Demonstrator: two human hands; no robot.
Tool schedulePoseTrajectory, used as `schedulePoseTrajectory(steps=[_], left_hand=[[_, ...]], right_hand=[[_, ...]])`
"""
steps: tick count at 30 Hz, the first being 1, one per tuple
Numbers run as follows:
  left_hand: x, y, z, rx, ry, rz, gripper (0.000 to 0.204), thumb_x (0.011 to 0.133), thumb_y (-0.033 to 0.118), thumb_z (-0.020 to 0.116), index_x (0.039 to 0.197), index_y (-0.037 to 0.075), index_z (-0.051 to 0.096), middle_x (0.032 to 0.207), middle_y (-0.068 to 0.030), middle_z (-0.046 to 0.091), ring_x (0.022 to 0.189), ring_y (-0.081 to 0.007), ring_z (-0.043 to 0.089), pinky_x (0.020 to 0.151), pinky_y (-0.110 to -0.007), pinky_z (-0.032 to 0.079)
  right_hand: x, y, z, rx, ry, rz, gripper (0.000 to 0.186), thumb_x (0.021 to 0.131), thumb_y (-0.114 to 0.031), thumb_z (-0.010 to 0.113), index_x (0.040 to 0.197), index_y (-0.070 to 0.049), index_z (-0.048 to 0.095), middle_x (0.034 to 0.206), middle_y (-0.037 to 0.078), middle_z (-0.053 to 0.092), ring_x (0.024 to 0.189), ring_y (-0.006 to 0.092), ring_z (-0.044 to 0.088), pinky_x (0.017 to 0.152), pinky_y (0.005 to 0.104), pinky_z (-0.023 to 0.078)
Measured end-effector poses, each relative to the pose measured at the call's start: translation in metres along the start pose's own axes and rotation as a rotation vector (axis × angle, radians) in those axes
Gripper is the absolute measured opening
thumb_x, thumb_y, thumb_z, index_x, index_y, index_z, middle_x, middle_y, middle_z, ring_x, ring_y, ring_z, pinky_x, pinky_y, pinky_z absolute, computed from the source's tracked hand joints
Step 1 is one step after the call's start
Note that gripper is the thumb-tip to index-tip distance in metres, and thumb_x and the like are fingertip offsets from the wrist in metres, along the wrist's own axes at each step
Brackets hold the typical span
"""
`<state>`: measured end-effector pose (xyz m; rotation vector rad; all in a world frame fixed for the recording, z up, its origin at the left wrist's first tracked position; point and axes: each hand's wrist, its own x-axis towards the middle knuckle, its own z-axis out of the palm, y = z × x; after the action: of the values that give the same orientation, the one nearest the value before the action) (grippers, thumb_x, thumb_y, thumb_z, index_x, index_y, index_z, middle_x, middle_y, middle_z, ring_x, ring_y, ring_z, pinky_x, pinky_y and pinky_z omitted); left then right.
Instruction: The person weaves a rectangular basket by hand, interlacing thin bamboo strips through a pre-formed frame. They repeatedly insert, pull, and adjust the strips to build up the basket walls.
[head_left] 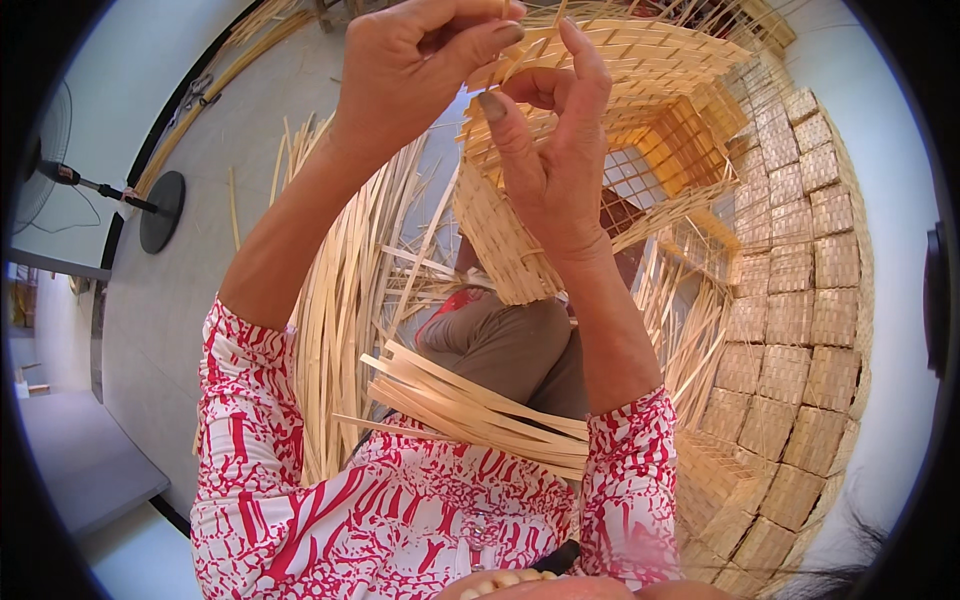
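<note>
A partly woven basket (505,235) of pale, flat strips, which look like bamboo, leans at my knees with its open lattice side facing right. At its upper edge, my left hand (415,75) is closed, thumb and forefinger pinching a thin strip. My right hand (555,150) is just to the right, in front of the weave. Its forefinger points up, while its thumb and a bent finger come together loosely at the lower part of a strip (540,45). The fingers partly hide where this strip meets the basket.
Across my lap lies a bundle of cut strips (470,410). Long loose strips (345,300) cover the floor to the left, and more (690,320) lie on the right. Stacked woven baskets (790,300) line the right wall. A standing fan (160,210) is at the far left.
</note>
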<state>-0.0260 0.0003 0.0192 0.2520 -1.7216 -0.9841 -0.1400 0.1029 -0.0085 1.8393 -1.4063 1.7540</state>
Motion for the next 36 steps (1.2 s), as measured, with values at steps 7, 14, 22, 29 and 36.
schedulePoseTrajectory(steps=[7, 14, 22, 29, 36], left_hand=[[-0.008, 0.016, -0.010, 0.290, -0.163, 0.081, 0.034, 0.082, 0.014, 0.079, 0.113, 0.002, 0.070, 0.095, -0.0066, 0.073, 0.089, -0.0105, 0.068, 0.080, -0.025, 0.055], [-0.002, 0.010, -0.006, 0.432, -0.103, 0.154, 0.028, 0.087, 0.013, 0.073, 0.113, 0.003, 0.069, 0.090, -0.0056, 0.074, 0.084, -0.0081, 0.068, 0.078, -0.024, 0.055], [0.036, -0.062, -0.059, 0.199, -0.024, -0.005, 0.023, 0.095, 0.014, 0.065, 0.116, 0.004, 0.065, 0.091, 0.0031, 0.066, 0.082, -0.0032, 0.057, 0.071, -0.019, 0.045], [0.048, -0.089, -0.034, -0.216, 0.149, -0.054, 0.017, 0.095, 0.020, 0.066, 0.108, 0.008, 0.068, 0.091, 0.0049, 0.066, 0.082, -0.0023, 0.057, 0.074, -0.019, 0.045], [0.048, -0.092, -0.014, -0.219, 0.240, 0.121, 0.009, 0.090, 0.007, 0.064, 0.098, 0.003, 0.066, 0.082, 0.0036, 0.062, 0.074, -0.0039, 0.056, 0.067, -0.019, 0.046]], right_hand=[[-0.004, 0.005, -0.005, 0.159, -0.003, 0.147, 0.048, 0.096, -0.017, 0.060, 0.134, -0.001, 0.035, 0.092, 0.016, 0.065, 0.085, 0.0265, 0.068, 0.071, 0.0358, 0.052], [-0.012, 0.001, -0.034, -0.117, -0.190, 0.276, 0.041, 0.092, -0.013, 0.063, 0.127, -0.001, 0.046, 0.097, 0.017, 0.065, 0.094, 0.0348, 0.065, 0.082, 0.0438, 0.049], [-0.017, -0.006, -0.120, -0.637, -0.711, 0.093, 0.078, 0.066, -0.031, 0.085, 0.133, -0.008, 0.052, 0.125, 0.012, 0.058, 0.121, 0.0314, 0.049, 0.105, 0.0452, 0.034], [-0.036, 0.029, -0.119, -0.712, -0.718, 0.042, 0.047, 0.071, -0.024, 0.081, 0.111, -0.009, 0.061, 0.099, 0.009, 0.056, 0.100, 0.0300, 0.052, 0.087, 0.0438, 0.041], [-0.045, 0.024, -0.109, -0.515, -0.661, 0.129, 0.029, 0.075, -0.023, 0.079, 0.089, -0.006, 0.059, 0.086, 0.010, 0.052, 0.089, 0.0319, 0.052, 0.073, 0.0434, 0.044]])
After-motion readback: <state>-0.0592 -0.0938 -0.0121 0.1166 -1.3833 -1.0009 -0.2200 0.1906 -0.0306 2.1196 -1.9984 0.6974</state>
